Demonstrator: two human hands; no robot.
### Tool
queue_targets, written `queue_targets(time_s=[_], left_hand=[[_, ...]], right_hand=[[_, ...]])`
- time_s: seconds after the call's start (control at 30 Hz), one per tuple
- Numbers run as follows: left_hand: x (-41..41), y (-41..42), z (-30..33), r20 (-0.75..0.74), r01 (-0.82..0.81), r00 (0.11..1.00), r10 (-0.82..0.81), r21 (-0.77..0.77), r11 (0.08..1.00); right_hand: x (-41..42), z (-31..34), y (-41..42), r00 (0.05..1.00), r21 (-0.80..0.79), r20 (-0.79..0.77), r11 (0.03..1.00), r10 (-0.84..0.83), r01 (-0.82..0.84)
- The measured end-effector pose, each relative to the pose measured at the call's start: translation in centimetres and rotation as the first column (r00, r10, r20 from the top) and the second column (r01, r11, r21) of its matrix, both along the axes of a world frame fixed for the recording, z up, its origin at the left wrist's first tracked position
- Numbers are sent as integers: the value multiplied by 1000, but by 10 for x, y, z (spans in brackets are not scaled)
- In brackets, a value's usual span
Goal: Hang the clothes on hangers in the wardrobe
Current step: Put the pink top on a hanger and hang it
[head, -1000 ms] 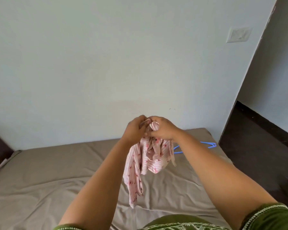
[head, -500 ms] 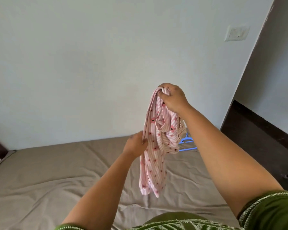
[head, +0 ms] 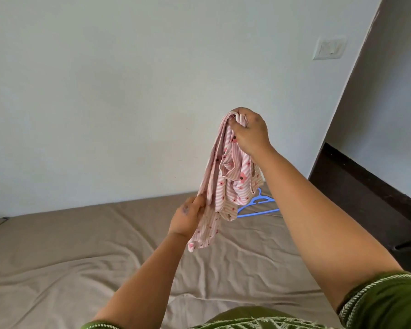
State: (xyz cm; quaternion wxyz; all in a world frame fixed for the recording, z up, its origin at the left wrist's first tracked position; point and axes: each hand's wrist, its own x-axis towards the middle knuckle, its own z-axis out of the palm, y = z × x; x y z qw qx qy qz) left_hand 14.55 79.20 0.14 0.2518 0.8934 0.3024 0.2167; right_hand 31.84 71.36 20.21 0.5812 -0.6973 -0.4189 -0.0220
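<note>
**Pink striped garment held up over the bed, hanger still lying on the sheet**

So here's the view from the head cam. The right hand (head: 250,131) is raised up high in front of the pale wall (head: 105,91), fingers clenched around the bunched top edge of a pink striped garment (head: 226,176) with little red flowers on it. The cloth hangs down from that fist in a loose, crumpled column, folded over on itself, so I can't really tell what kind of garment it is.

The left hand (head: 188,218) is lower down, sitting against the left edge of the dangling fabric about halfway along its length. The thumb and fingers look pinched onto that edge, though the fingertips are partly hidden behind the cloth.

The bottom end of the garment hangs free in the air above the bed (head: 57,257), not touching the wrinkled tan sheet.

1 blue plastic hanger (head: 259,205) lies flat on the sheet near the far right corner of the bed, partly hidden behind the garment and the right forearm. Nothing is touching it.

Other bits: a white wall switch (head: 329,48) up on the right, and green sleeves (head: 384,302) with pale trim at the bottom of the view. No wardrobe in view.
</note>
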Motion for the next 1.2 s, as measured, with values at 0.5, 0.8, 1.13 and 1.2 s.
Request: queue_targets(time_s=[0.5, 0.8, 1.13, 1.2], left_hand=[[13, -55, -41, -585, -263, 802, 119, -168, 950], [37, -36, -51, -497, -336, 849, 181, -243, 910], [-45, 8, -95, -270, -433, 895, 354, -347, 832], [-50, 16, -94, -162, -488, 863, 479, -514, 706]], right_hand=[[-17, 13, 15, 987, 61, -106, 990, -121, 127], [-22, 20, 21, 983, 125, -153, 985, -101, 121], [47, -9, -2, 910, 97, -286, 936, -301, 340], [56, -25, -7, 893, 41, -286, 926, -349, 375]])
